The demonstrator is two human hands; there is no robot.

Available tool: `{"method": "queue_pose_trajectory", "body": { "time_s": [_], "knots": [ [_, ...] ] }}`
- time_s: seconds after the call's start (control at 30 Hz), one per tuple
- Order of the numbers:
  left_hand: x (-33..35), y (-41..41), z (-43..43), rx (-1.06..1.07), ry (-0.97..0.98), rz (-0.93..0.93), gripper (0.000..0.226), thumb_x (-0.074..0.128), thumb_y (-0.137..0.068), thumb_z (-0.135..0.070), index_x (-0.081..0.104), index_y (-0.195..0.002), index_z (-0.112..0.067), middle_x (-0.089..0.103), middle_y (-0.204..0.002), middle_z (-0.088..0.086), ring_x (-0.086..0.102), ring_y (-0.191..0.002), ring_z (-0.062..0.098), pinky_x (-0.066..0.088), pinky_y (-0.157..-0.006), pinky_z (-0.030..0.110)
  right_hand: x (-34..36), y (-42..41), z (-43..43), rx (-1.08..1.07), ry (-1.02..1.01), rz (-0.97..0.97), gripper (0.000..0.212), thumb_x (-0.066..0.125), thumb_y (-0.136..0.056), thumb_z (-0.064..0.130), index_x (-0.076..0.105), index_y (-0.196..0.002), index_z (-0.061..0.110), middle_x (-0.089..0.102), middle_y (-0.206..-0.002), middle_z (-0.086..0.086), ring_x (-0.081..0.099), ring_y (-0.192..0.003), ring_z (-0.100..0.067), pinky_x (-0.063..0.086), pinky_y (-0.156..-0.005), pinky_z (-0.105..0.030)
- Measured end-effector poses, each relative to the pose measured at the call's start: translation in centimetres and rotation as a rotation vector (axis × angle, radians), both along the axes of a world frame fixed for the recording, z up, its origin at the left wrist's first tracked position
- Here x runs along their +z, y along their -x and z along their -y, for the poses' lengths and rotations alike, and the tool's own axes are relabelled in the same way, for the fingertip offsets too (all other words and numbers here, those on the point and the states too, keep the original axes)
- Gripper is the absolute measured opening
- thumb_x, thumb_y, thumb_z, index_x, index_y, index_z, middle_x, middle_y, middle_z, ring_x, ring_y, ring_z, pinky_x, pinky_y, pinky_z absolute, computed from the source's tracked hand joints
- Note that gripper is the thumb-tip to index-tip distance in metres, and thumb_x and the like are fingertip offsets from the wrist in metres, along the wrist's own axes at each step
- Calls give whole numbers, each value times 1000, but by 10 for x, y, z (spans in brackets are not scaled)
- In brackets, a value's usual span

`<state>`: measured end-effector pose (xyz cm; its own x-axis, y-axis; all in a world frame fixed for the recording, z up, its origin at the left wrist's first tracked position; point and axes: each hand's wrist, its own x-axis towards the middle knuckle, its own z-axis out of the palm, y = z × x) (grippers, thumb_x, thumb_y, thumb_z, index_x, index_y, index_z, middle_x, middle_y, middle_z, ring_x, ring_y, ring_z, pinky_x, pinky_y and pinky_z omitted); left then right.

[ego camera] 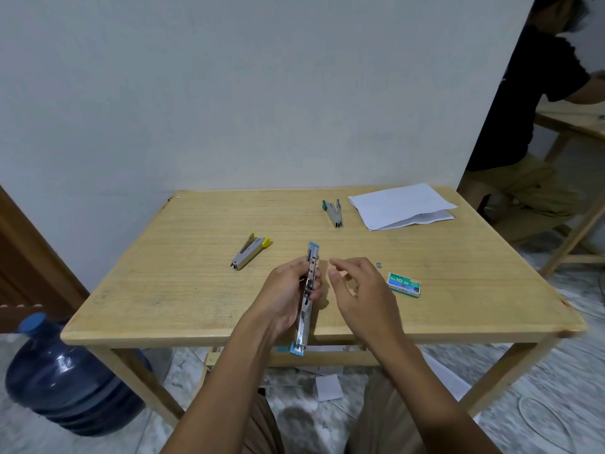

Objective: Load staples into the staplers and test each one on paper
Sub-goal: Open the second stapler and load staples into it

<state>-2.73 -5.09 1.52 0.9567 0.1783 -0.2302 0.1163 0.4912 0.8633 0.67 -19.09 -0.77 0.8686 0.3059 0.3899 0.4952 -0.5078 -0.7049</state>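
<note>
We note a blue-trimmed stapler (307, 298), metal-bodied and swung fully open, so that it forms one long strip with a blue cap at each end. The left hand (288, 298) is clamped around its middle, fingers wrapped on the far side and thumb on the near side. Its long axis runs almost straight away from the person: one blue end points toward the wall, the other hangs past the table's (183, 290) near edge.

The right hand (358, 294) sits just right of the stapler, not touching it, fingers loosely curled and apart; whether it pinches anything between thumb and forefinger we cannot tell.

Right of that hand lies a green staple box (403, 285). Left of the left hand rests a yellow-trimmed stapler (249, 251), partly open. Beyond both hands lie a teal-trimmed stapler (334, 212) and sheets of paper (401, 206).
</note>
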Motion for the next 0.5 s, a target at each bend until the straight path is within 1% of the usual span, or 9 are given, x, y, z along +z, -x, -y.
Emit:
{"method": "queue_pose_trajectory", "body": {
  "time_s": [0.07,0.1,0.17,0.23,0.27,0.33,0.37,0.43,0.5],
  "knots": [
    [0,-3,-5,85,42,5,19,37,-102,-5,55,-102,-1,54,-68,8,47,-54,15,40,-46,24,-1,5,5,146,24,-22,27,56,-92,49,64,-116,39,55,-105,21,59,-87,0,54,-74,-30],
    [0,-5,-7,116,61,3,18,38,-103,-7,55,-102,-2,55,-70,8,48,-54,15,43,-46,24,-1,8,7,247,60,-52,34,58,-89,54,60,-120,41,55,-106,21,59,-88,1,54,-77,-30],
    [0,-7,-9,164,109,13,17,38,-104,-9,55,-102,-3,57,-71,7,51,-56,15,48,-50,24,-1,13,10,393,140,-74,55,62,-80,64,50,-131,47,54,-110,21,59,-93,2,53,-83,-29],
    [0,-10,-10,208,156,33,16,40,-104,-9,55,-103,-2,58,-74,9,56,-58,16,55,-58,27,-2,15,10,443,217,-26,71,68,-72,69,43,-135,49,51,-119,24,57,-99,4,52,-85,-27],
    [0,-12,-10,233,172,41,16,42,-104,-8,56,-105,-2,59,-76,10,59,-59,17,59,-66,31,-3,15,9,453,237,0,74,70,-70,69,42,-135,49,49,-122,26,57,-101,4,52,-85,-27],
    [1,-15,-12,261,198,66,16,44,-104,-8,57,-108,0,59,-79,11,60,-62,17,59,-85,40,-4,14,8,470,200,64,67,72,-72,65,48,-132,47,52,-120,24,59,-99,2,54,-82,-28],
    [1,-16,-14,268,212,83,16,44,-104,-8,57,-108,0,57,-80,11,59,-63,17,57,-90,43,-5,14,8,470,159,114,60,73,-74,60,55,-129,43,56,-118,20,61,-97,1,54,-80,-28],
    [6,-15,-19,269,229,118,16,43,-104,-7,57,-106,1,55,-78,11,58,-62,17,55,-94,47,-6,13,10,455,46,244,44,73,-82,44,66,-122,28,67,-109,12,65,-91,-3,54,-76,-27],
    [10,-12,-24,226,203,134,17,42,-104,-6,57,-106,1,55,-76,10,59,-60,17,57,-90,43,-4,11,11,411,-103,340,32,70,-87,31,71,-117,17,73,-99,5,66,-85,-5,55,-72,-26]
  ]
}}
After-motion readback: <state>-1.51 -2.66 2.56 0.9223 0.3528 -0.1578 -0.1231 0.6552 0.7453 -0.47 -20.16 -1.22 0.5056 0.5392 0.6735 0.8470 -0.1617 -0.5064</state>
